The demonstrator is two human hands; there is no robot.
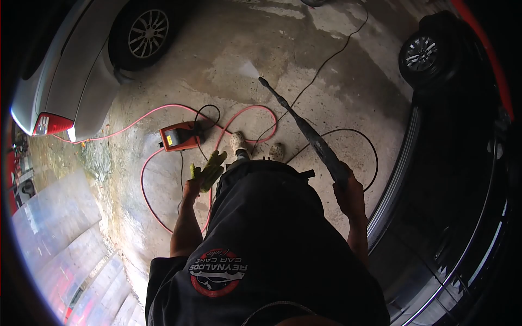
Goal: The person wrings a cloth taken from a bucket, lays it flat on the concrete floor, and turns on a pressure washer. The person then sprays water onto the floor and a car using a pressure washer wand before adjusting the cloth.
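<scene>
My right hand is closed around the grip of a black pressure washer wand. The wand slants forward and to the left, and a pale spray leaves its nozzle over the floor. In my left hand is a crumpled yellow-green cloth, held beside my left thigh; its exact kind is unclear. Just ahead of that hand, a red and black pressure washer rests on the concrete.
A red hose and dark cables loop around my feet. To the left stands a silver car; a black car is close on my right. Wet patches darken the concrete floor. Translucent panels line the lower left.
</scene>
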